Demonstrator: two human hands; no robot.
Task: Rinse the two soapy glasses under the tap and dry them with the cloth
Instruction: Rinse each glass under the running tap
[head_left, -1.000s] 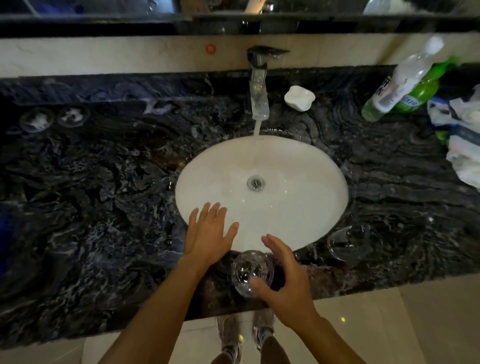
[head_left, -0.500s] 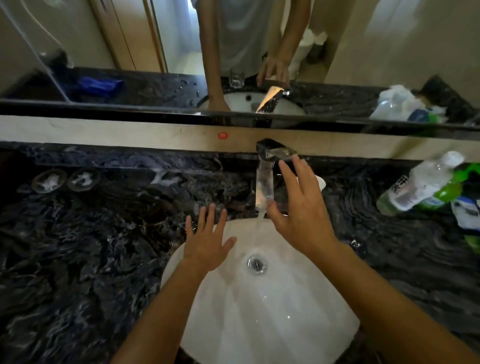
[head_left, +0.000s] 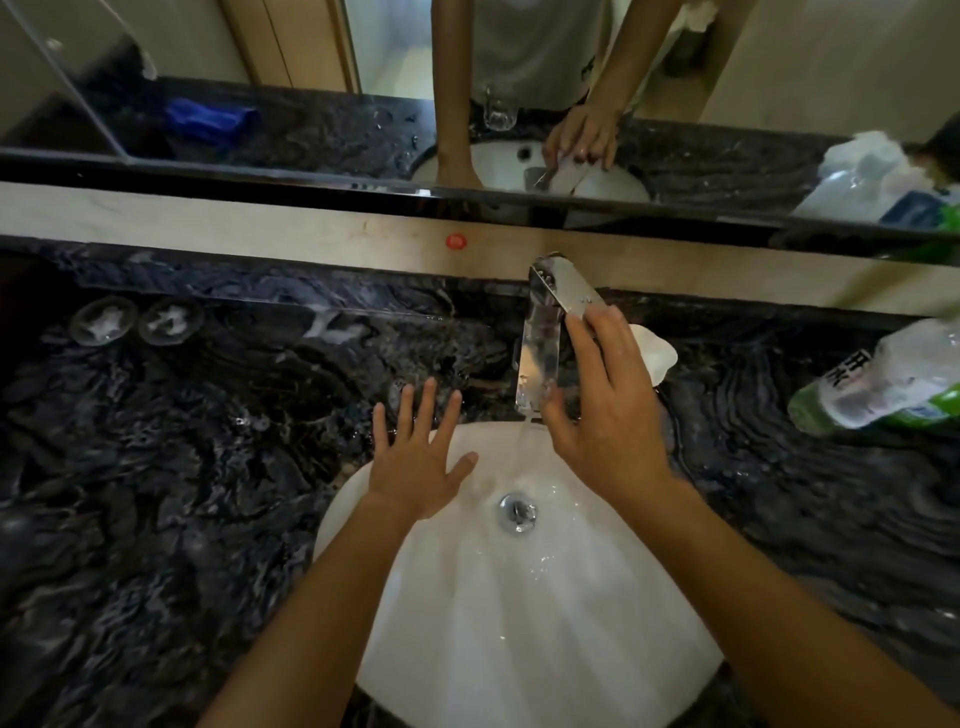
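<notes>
Water runs from the chrome tap (head_left: 540, 353) into the white sink (head_left: 571, 649). My right hand (head_left: 602, 410) is at the tap: its fingertips touch the lever on top and its thumb lies beside the spout's end. My left hand (head_left: 415, 462) hovers flat, fingers spread, over the sink's back left rim and holds nothing. Neither glass shows directly. The mirror reflects one clear glass (head_left: 498, 111) standing at the counter's front edge. I see no cloth directly.
The dark marbled counter (head_left: 182, 493) is wet. Two round lids with foam (head_left: 137, 319) lie at the back left. A white soap dish (head_left: 657, 356) sits behind my right hand. Plastic bottles (head_left: 883, 387) lie at the right edge.
My right hand left the glass at the counter's front edge and rose to the tap, its fingers now on the lever. The view tilted up, so the glasses dropped out of sight.
</notes>
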